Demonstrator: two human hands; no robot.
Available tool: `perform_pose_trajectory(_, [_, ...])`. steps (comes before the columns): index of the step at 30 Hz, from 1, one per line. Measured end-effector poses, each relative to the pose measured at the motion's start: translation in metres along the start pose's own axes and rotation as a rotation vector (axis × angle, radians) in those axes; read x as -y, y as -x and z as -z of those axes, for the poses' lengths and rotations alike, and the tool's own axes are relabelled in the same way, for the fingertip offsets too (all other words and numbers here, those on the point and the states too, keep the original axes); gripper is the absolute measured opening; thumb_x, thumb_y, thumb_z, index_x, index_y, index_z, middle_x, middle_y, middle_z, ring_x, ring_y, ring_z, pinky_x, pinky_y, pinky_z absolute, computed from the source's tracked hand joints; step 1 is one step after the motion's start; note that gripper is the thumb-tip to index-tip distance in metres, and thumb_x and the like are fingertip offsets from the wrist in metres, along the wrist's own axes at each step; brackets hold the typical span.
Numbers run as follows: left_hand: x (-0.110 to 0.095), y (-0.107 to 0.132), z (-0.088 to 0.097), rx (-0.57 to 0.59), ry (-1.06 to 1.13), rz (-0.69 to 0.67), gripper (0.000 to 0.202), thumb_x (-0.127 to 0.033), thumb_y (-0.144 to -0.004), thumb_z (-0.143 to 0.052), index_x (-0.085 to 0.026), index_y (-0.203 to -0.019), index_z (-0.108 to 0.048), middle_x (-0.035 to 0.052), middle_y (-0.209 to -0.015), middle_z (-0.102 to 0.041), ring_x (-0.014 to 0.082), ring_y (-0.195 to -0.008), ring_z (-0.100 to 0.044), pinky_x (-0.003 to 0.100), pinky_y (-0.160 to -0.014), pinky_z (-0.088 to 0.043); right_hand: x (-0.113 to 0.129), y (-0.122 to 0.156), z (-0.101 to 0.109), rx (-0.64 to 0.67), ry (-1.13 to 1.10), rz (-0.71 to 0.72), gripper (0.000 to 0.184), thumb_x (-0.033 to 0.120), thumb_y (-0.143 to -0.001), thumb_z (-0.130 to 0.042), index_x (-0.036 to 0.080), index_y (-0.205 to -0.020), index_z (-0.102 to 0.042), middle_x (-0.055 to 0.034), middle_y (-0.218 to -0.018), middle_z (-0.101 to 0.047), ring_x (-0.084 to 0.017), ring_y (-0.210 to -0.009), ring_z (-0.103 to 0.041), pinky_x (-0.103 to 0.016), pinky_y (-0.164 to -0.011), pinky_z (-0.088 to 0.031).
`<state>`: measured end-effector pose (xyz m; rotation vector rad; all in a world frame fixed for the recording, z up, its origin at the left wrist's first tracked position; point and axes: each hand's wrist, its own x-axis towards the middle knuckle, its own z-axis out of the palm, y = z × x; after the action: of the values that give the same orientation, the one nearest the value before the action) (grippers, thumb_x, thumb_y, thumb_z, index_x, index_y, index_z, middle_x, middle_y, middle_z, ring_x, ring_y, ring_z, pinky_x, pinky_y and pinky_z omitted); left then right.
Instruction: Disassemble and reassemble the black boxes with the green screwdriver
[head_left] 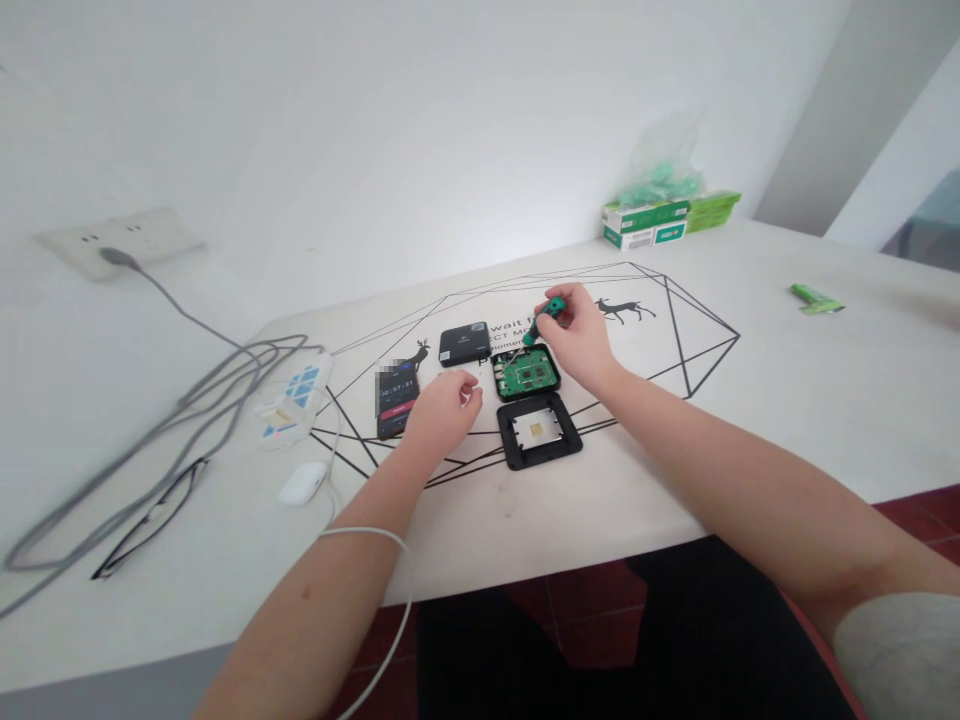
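Note:
My right hand (576, 330) grips a green-handled screwdriver (546, 320), its thin shaft slanting down to the left over a green circuit board (529, 372). The board sits in an open black case half (556, 388). Just left of it, my left hand (448, 405) is curled with fingertips and thumb drawn together; anything between them is too small to make out. In front of the board lies a black square cover (514, 458) with a silver metal plate (536, 428) inside. A closed black box (463, 343) rests behind my left hand.
A phone (397, 398) lies beside my left hand. Further left are a white earbud case (303, 483), glasses (150, 520) and a grey cable (180, 410) plugged into a wall socket (120, 243). Green-white boxes (645, 218) stand at the back right; a green packet (816, 298) lies right.

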<state>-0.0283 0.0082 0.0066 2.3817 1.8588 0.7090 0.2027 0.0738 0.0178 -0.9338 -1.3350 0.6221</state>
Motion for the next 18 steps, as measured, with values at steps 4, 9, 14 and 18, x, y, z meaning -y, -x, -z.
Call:
perform_pose_trajectory(4, [0.0004, 0.0002, -0.0006, 0.000, -0.010, -0.011, 0.017, -0.031, -0.093, -0.054, -0.022, -0.098, -0.068, 0.0063, -0.094, -0.074, 0.0253, -0.090, -0.071, 0.038, -0.084, -0.055, 0.0013, 0.0057, -0.0012, 0.056, 0.102, 0.045, 0.033, 0.022, -0.074, -0.063, 0.025, -0.106, -0.058, -0.0020, -0.093, -0.075, -0.021, -0.081, -0.067, -0.044, -0.084, -0.060])
perform_pose_trajectory(9, [-0.0009, 0.0000, 0.0002, 0.020, -0.018, -0.010, 0.017, -0.031, -0.094, -0.054, -0.021, -0.098, -0.068, 0.0067, -0.095, -0.075, 0.0258, -0.090, -0.071, 0.039, -0.083, -0.055, 0.0012, 0.0092, -0.0038, 0.080, 0.100, 0.036, 0.032, 0.023, -0.075, -0.062, 0.025, -0.106, -0.058, -0.0027, -0.094, -0.075, -0.021, -0.081, -0.067, -0.041, -0.079, -0.059])
perform_pose_trajectory(14, [-0.0015, -0.0001, 0.0002, 0.041, -0.012, -0.008, 0.017, -0.029, -0.093, -0.055, -0.021, -0.100, -0.068, 0.0070, -0.096, -0.074, 0.0254, -0.089, -0.070, 0.039, -0.084, -0.055, 0.0024, 0.0067, -0.0033, 0.050, 0.045, 0.015, 0.033, 0.023, -0.075, -0.062, 0.025, -0.107, -0.057, -0.0020, -0.095, -0.074, -0.020, -0.082, -0.068, -0.041, -0.080, -0.059])
perform_pose_trajectory(18, [-0.0022, 0.0010, -0.0015, 0.052, 0.011, -0.031, 0.019, -0.030, -0.093, -0.056, -0.019, -0.103, -0.069, 0.0083, -0.097, -0.073, 0.0254, -0.088, -0.070, 0.039, -0.081, -0.055, 0.0093, 0.0061, -0.0018, 0.031, -0.020, 0.011, 0.032, 0.022, -0.075, -0.062, 0.026, -0.106, -0.057, -0.0008, -0.095, -0.073, -0.019, -0.083, -0.067, -0.039, -0.079, -0.060])
